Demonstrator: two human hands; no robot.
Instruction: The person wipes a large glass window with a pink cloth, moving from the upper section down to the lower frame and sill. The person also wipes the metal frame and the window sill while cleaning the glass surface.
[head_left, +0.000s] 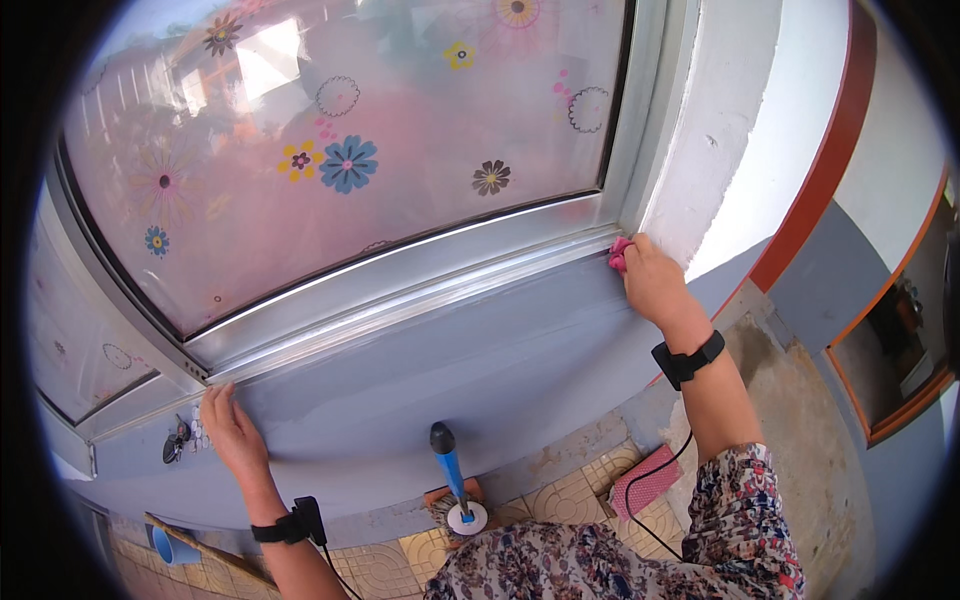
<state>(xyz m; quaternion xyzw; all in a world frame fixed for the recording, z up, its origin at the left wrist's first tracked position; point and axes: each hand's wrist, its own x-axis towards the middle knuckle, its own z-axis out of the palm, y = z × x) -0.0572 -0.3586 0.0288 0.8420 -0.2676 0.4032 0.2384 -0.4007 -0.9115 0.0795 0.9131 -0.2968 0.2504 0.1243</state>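
At the right end of the window's metal bottom track (420, 289), my right hand (654, 279) grips a bunched pink cloth (619, 255) in the corner by the white wall edge. My left hand (234, 429) rests on the grey-blue sill (450, 330) near the track's left part, with nothing visible in it. Just left of that hand lie a bunch of keys (177, 440) and some small pale round items (199, 430). Above the track stands a window pane with flower decals (420, 135) in a metal frame. Both wrists wear black straps with cables.
A blue-handled tool with a black knob (448, 457) stands upright below the sill. On the tiled floor are a pink dotted box-like object (646, 480), a blue bucket (174, 547) and a wooden stick (210, 553). An orange-framed opening (896, 345) is at the right.
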